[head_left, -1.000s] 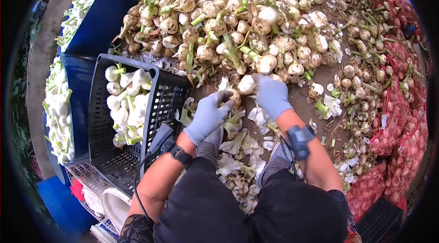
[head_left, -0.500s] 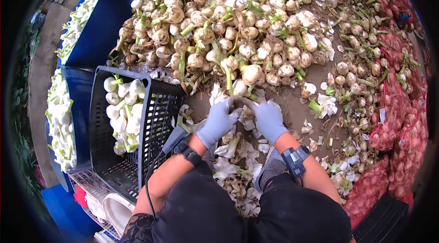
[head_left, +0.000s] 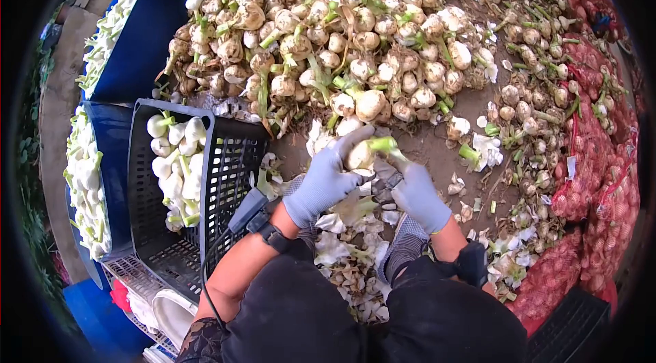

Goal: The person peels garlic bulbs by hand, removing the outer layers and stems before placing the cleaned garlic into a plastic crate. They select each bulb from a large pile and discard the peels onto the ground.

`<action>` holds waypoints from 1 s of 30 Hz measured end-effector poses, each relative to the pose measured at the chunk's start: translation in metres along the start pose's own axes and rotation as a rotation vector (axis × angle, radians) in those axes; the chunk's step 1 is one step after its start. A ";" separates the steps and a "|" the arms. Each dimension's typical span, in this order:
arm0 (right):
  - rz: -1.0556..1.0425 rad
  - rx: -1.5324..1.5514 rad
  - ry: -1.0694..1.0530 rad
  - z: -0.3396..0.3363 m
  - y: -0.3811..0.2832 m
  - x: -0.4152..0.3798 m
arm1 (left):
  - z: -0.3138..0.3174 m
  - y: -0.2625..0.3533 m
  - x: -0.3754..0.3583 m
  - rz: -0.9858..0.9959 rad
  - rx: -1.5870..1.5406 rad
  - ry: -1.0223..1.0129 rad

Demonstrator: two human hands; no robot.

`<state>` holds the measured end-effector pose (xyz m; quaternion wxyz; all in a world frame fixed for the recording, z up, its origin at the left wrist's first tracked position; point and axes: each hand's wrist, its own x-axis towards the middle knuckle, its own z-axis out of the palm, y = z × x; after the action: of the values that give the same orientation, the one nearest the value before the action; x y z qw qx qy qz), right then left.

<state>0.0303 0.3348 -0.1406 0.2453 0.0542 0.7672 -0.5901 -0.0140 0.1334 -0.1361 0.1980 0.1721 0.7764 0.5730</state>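
A garlic bulb (head_left: pixel 359 156) with a short green stem is between my gloved hands, just in front of a large heap of unpeeled garlic (head_left: pixel 342 42). My left hand (head_left: pixel 326 177) wraps its fingers round the bulb from the left. On the right, my right hand (head_left: pixel 418 193) has its fingers closed at the green stem, beside a dark patch on the glove or a small object that I cannot make out. Peeled skins (head_left: pixel 352 240) lie on the ground below, between my feet.
A black crate (head_left: pixel 208 185) with clean white garlic (head_left: pixel 183 168) stands at the left. Beyond it are blue containers (head_left: pixel 117 171) full of trimmed garlic. Red net bags (head_left: pixel 588 165) line the right side, next to small loose bulbs (head_left: pixel 526 113).
Both hands have turned and a bulb with its green stem now shows between them. My right hand has moved slightly right and down. The view has shifted a little.
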 end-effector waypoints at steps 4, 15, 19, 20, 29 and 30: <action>-0.221 -0.178 0.121 0.001 -0.004 0.001 | 0.008 0.011 -0.009 0.021 0.254 -0.082; 0.182 0.380 -0.063 0.005 -0.034 -0.005 | -0.008 0.012 -0.019 -0.369 -0.651 0.008; -0.151 -0.388 0.079 0.007 -0.006 -0.003 | -0.005 -0.003 -0.027 -0.483 -1.105 -0.106; -0.151 -0.386 0.078 0.010 -0.004 -0.003 | 0.000 0.001 -0.022 -0.557 -0.994 -0.087; 0.165 0.559 -0.061 0.007 -0.039 -0.002 | -0.006 0.018 -0.022 -0.360 -0.784 -0.045; 0.228 0.480 -0.049 0.009 -0.044 0.000 | -0.008 0.014 -0.020 -0.283 -0.495 -0.035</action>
<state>0.0169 0.3137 -0.1036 0.3090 0.1826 0.5878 -0.7250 0.0000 0.1211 -0.1184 0.3255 0.0185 0.6257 0.7087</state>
